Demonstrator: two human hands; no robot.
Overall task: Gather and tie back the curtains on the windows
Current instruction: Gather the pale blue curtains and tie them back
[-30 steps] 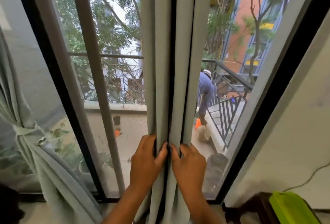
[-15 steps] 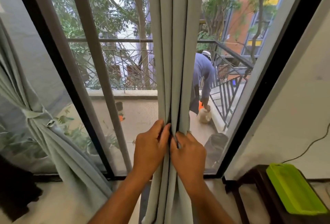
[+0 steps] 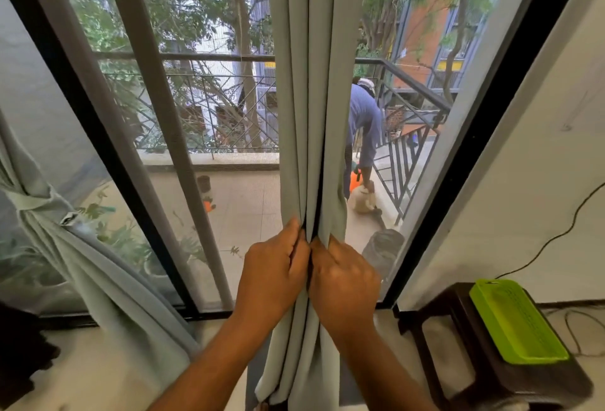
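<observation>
A pale grey-green curtain (image 3: 307, 99) hangs gathered into a narrow bunch of folds down the middle of the window. My left hand (image 3: 273, 274) grips the bunch from the left and my right hand (image 3: 343, 279) grips it from the right, knuckles almost touching, at about waist height. Below my hands the curtain falls to the floor. A second curtain (image 3: 82, 263) of the same cloth is at the left, pulled aside and bound with a fabric tie-back (image 3: 36, 202).
The black window frame (image 3: 484, 135) runs diagonally on the right, next to a white wall. A dark stool (image 3: 510, 374) with a lime-green tray (image 3: 514, 319) on it stands at the lower right. Outside on the balcony a person (image 3: 363, 125) bends over.
My view has drawn back and tilted down, so more floor and the stool show. Both hands have stayed clamped together on the gathered curtain.
</observation>
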